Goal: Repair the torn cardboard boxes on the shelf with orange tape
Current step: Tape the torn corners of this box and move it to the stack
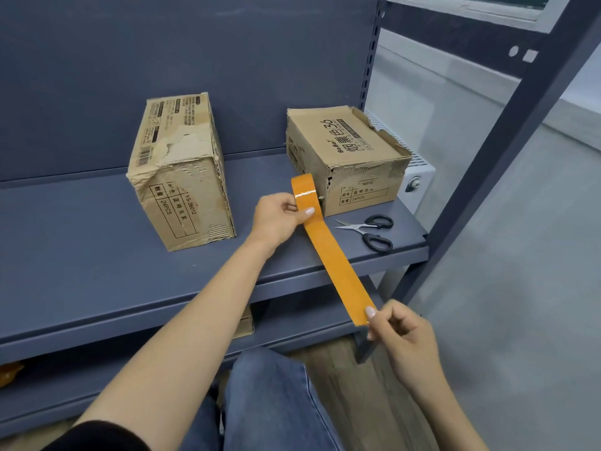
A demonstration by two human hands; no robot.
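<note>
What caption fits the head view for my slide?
Left hand holds orange tape roll; right hand pulls strip.

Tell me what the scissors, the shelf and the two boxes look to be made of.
Scissors: bright metal blades, glossy black handles, probably plastic. Shelf: likely painted metal, smooth matte blue-grey. Left box and right box: brown corrugated cardboard, fluting exposed at torn edges.

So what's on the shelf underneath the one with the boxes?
Under the upper shelf, only a cardboard box corner shows, plus something orange at far left. The upper shelf covers the rest.
</note>
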